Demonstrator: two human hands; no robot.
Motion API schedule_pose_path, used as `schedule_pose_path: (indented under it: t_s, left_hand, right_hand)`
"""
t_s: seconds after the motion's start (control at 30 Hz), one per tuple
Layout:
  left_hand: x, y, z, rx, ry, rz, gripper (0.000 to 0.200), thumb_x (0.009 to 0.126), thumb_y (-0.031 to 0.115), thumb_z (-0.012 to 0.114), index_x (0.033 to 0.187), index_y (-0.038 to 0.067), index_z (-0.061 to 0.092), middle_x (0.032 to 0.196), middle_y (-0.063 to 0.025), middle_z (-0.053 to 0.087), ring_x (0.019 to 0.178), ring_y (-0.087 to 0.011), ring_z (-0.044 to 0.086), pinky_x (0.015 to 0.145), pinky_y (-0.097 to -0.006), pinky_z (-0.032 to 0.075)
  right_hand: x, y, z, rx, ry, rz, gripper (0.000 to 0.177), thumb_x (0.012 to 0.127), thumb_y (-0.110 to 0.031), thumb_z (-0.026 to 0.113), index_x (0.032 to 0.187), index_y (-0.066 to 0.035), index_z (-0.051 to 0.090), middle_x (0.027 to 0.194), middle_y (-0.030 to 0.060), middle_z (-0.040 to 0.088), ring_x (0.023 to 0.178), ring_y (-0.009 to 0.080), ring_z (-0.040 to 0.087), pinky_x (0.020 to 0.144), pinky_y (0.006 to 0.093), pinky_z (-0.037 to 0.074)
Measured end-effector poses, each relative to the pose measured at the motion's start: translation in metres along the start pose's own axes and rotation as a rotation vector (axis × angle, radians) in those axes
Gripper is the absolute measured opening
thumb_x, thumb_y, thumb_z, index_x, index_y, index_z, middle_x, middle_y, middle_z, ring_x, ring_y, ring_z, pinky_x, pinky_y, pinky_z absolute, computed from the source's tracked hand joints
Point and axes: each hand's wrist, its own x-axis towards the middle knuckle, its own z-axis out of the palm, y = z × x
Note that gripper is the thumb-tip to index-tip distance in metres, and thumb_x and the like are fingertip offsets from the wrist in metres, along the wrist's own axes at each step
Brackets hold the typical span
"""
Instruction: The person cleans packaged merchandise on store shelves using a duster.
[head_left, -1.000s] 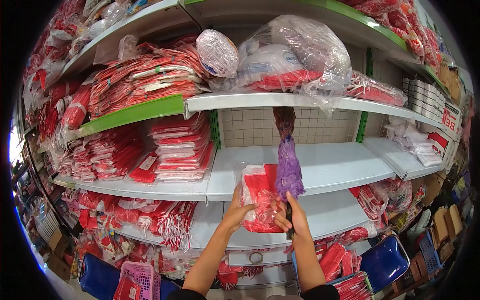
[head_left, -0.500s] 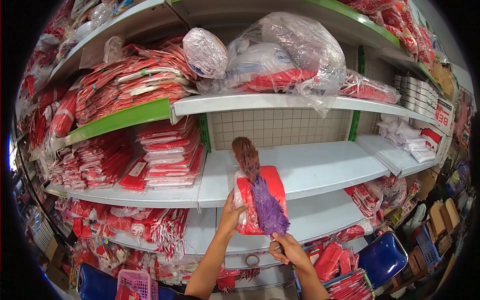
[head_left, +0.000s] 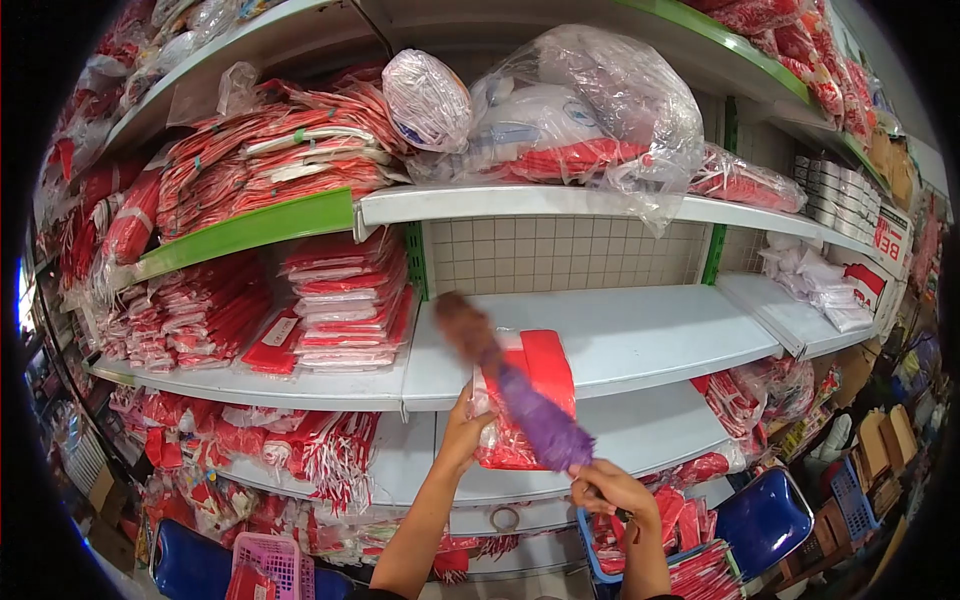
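Observation:
My left hand grips the left edge of a flat plastic packet with red and white cloth inside, held up before the shelves. In my right hand, closed round its handle end, is a feather duster. Its purple lower feathers lie across the front of the packet. The brown tip is blurred by motion and points up and left, over the bare middle shelf.
A tall stack of red and white packets stands left on the middle shelf. Above it lie piled packets and a large clear plastic bag. Lower right are a blue basket and a blue chair; a pink basket is lower left.
The duster has swung: its tip moved left and slightly down, while my right hand shifted to the right. My left hand still holds the packet in nearly the same place.

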Motion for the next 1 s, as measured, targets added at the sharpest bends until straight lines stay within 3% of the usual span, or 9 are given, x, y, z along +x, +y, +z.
schedule_pose_path:
  t_s: [0.1, 0.23, 0.37, 0.47, 0.6, 0.7, 0.8, 0.93, 1.0]
  left_hand:
    - [-0.002, 0.004, 0.003, 0.049, -0.003, -0.02, 0.065, 0.081, -0.01, 0.05, 0.139, 0.005, 0.027, 0.124, -0.0131, 0.049, 0.106, -0.0207, 0.053, 0.088, -0.031, 0.046]
    - [0.003, -0.001, -0.002, 0.032, -0.028, -0.021, 0.066, 0.081, -0.01, 0.051, 0.14, 0.005, 0.026, 0.124, -0.0136, 0.049, 0.106, -0.0208, 0.054, 0.088, -0.0311, 0.046]
    - [0.002, 0.002, -0.003, 0.016, -0.006, -0.043, 0.065, 0.08, -0.009, 0.053, 0.138, 0.005, 0.029, 0.122, -0.013, 0.051, 0.105, -0.0201, 0.055, 0.087, -0.0314, 0.047]
    - [0.0, 0.005, -0.001, 0.0, 0.007, -0.077, 0.063, 0.08, -0.008, 0.053, 0.137, 0.005, 0.031, 0.12, -0.0125, 0.052, 0.104, -0.0195, 0.055, 0.086, -0.0316, 0.048]
    - [-0.001, 0.008, -0.001, 0.002, -0.009, -0.084, 0.062, 0.081, -0.007, 0.054, 0.137, 0.005, 0.031, 0.12, -0.0123, 0.052, 0.103, -0.0192, 0.055, 0.086, -0.0318, 0.048]
    - [0.0, 0.007, -0.002, -0.018, -0.022, -0.078, 0.064, 0.081, -0.008, 0.053, 0.139, 0.005, 0.027, 0.121, -0.0142, 0.051, 0.103, -0.02, 0.056, 0.085, -0.0322, 0.049]
    - [-0.002, 0.01, 0.0, -0.004, -0.012, -0.086, 0.066, 0.081, -0.008, 0.052, 0.14, 0.005, 0.025, 0.122, -0.0145, 0.05, 0.104, -0.0203, 0.056, 0.085, -0.0325, 0.049]
    - [-0.004, 0.013, 0.002, 0.061, 0.003, -0.08, 0.066, 0.081, -0.008, 0.052, 0.14, 0.005, 0.025, 0.123, -0.0141, 0.05, 0.104, -0.0205, 0.056, 0.086, -0.0328, 0.049]
    - [-0.001, 0.011, 0.0, 0.042, -0.01, -0.067, 0.065, 0.081, -0.008, 0.053, 0.139, 0.005, 0.027, 0.121, -0.0131, 0.051, 0.103, -0.0199, 0.056, 0.085, -0.0318, 0.049]
  right_hand:
    - [0.001, -0.003, 0.003, -0.121, 0.393, -0.084, 0.032, 0.094, -0.034, 0.044, 0.084, -0.004, 0.044, 0.05, 0.0012, 0.045, 0.035, 0.0055, 0.036, 0.031, 0.0203, 0.027]
    - [-0.008, -0.022, -0.029, -0.372, -0.074, 0.087, 0.032, 0.093, -0.034, 0.044, 0.082, -0.004, 0.049, 0.051, 0.0005, 0.046, 0.036, 0.0074, 0.036, 0.033, 0.0227, 0.03]
    - [0.022, -0.001, -0.045, -0.498, 0.336, -0.204, 0.036, 0.092, -0.032, 0.046, 0.077, 0.0, 0.049, 0.049, 0.0017, 0.045, 0.04, 0.0108, 0.041, 0.037, 0.0266, 0.033]
    - [0.023, -0.025, -0.024, -0.54, 0.412, -0.081, 0.035, 0.092, -0.031, 0.046, 0.078, 0.001, 0.048, 0.05, 0.0042, 0.048, 0.043, 0.0125, 0.044, 0.039, 0.0272, 0.034]
    - [0.012, -0.053, -0.015, -0.523, -0.003, -0.047, 0.036, 0.092, -0.031, 0.046, 0.079, 0.003, 0.048, 0.052, 0.0086, 0.052, 0.042, 0.0142, 0.048, 0.04, 0.0289, 0.036]
    - [0.029, -0.035, -0.03, -0.591, 0.349, -0.123, 0.034, 0.092, -0.03, 0.047, 0.081, 0.002, 0.047, 0.051, 0.0058, 0.049, 0.042, 0.013, 0.046, 0.041, 0.0291, 0.036]
    - [0.028, -0.032, -0.024, -0.56, 0.41, -0.141, 0.032, 0.092, -0.029, 0.047, 0.081, 0.001, 0.047, 0.051, 0.0038, 0.047, 0.044, 0.0121, 0.045, 0.041, 0.0286, 0.034]
    - [0.016, -0.029, -0.034, -0.522, -0.039, -0.087, 0.033, 0.091, -0.031, 0.049, 0.082, 0.001, 0.048, 0.051, 0.0036, 0.048, 0.044, 0.0121, 0.045, 0.043, 0.0283, 0.035]
    - [0.012, -0.031, -0.029, -0.531, 0.176, -0.112, 0.033, 0.092, -0.03, 0.049, 0.083, 0.002, 0.048, 0.051, 0.0071, 0.049, 0.045, 0.0151, 0.048, 0.046, 0.0303, 0.038]
